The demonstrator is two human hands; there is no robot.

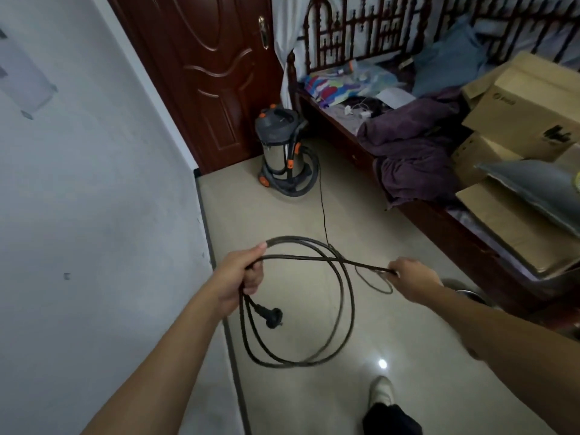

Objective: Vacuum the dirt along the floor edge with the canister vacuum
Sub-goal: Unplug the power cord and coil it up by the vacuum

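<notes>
Two hands hold the black cord [301, 258]. The left hand [241, 271] curls its fingers tight round a bunch of loops at 9 o'clock, and the plug [274, 316] hangs just under it. The right hand [411, 276] pinches one strand at 3 o'clock. The canister vacuum [281, 146] stands far off at 12 o'clock, beside the door [204, 73].

Your cord [298, 238] loops blur mid-frame. The right edge cuts the cardboard boxes [527, 98]; their print is unreadable.
</notes>
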